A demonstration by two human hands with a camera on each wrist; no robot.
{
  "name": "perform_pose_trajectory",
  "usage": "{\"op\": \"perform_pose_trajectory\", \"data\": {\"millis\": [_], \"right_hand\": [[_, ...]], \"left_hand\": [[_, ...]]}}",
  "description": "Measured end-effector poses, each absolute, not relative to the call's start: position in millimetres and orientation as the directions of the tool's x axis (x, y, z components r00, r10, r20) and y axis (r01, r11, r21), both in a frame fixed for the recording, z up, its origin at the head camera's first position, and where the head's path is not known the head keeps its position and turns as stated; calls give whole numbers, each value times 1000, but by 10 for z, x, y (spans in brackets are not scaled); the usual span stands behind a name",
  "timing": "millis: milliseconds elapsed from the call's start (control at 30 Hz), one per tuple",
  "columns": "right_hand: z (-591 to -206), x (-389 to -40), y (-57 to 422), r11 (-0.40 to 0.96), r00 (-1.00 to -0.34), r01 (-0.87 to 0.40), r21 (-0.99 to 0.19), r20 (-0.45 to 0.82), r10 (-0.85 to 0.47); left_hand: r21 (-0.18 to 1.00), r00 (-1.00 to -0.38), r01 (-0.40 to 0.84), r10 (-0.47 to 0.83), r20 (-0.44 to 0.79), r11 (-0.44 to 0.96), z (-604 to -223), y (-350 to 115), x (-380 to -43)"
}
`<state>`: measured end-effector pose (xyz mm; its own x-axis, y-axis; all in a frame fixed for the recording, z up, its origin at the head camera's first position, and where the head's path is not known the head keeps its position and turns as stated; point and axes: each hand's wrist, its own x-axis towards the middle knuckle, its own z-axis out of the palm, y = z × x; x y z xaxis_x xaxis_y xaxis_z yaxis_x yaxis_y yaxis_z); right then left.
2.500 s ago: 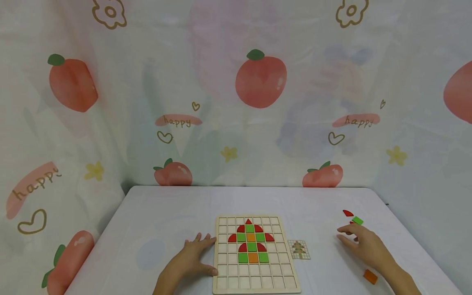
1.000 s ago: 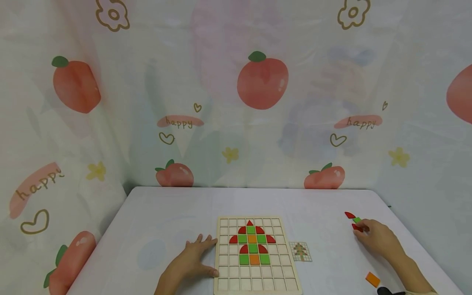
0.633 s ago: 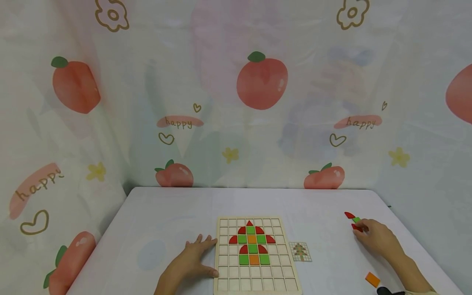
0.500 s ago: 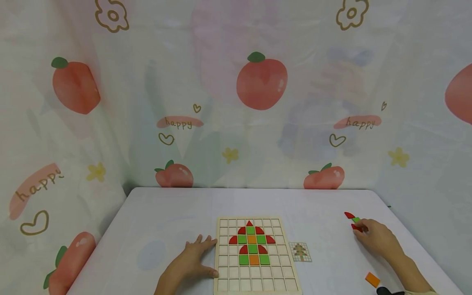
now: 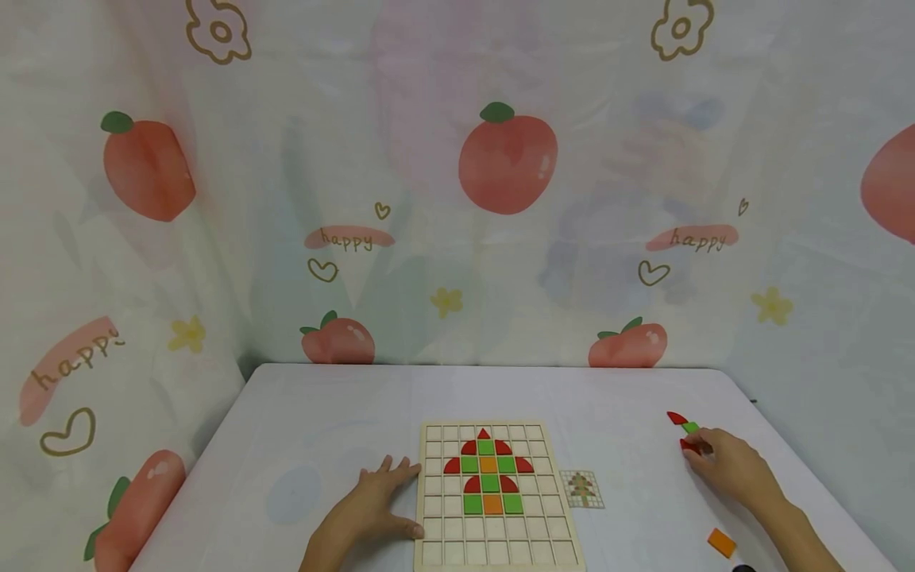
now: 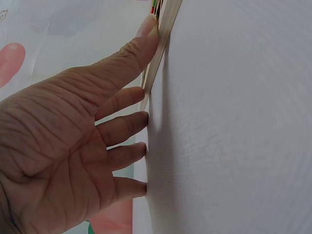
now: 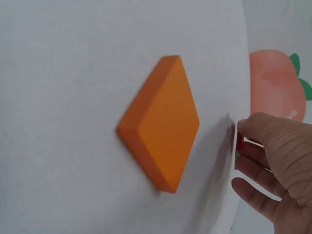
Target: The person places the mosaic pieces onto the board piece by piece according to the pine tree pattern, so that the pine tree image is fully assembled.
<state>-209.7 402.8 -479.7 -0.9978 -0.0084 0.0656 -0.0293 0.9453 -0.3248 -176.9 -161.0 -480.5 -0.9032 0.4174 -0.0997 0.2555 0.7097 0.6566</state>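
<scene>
My left hand steadies the wooden grid board, thumb and spread fingers against its left edge. In the left wrist view the thumb touches the board's side. On the board, red, green and orange tiles form a tree. Over at the right, my right hand pinches a red quarter-round tile between thumb and fingers; the right wrist view shows only a sliver of that red tile. Just beyond lie a green square tile and another red quarter-round tile.
A small card with a tree pattern lies against the board's right side. An orange square tile rests nearer the front right, below the right forearm. A printed cloth backdrop stands behind the white table.
My right hand came down from above the loose tiles onto the near red quarter-round tile and took hold of it, then drew it slightly left. The left hand and board stayed put.
</scene>
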Motion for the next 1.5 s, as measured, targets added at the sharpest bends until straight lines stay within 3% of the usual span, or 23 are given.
{"op": "perform_pose_trajectory", "data": {"millis": [233, 900, 1167, 1367, 1500], "right_hand": [[-4747, -1961, 3868, 934, -986, -78, -348, 165, -21], [-4660, -1529, 3048, 914, -956, -188, -360, 279, -88], [-4716, -1423, 2726, 884, -884, -335, -326, 432, -176], [-4725, -1366, 2516, 880, -925, -310, -360, 328, -192], [-4741, -1364, 2398, 862, -911, -363, -354, 330, -248]], "left_hand": [[652, -906, 246, 410, -109, 718, -4804, -1611, -1765], [637, -915, 208, 378, -141, 742, -4781, -1581, -1768], [652, -912, 210, 386, -137, 729, -4780, -1604, -1760], [641, -911, 225, 392, -129, 734, -4786, -1600, -1762], [639, -910, 229, 394, -126, 734, -4780, -1601, -1760]]}}
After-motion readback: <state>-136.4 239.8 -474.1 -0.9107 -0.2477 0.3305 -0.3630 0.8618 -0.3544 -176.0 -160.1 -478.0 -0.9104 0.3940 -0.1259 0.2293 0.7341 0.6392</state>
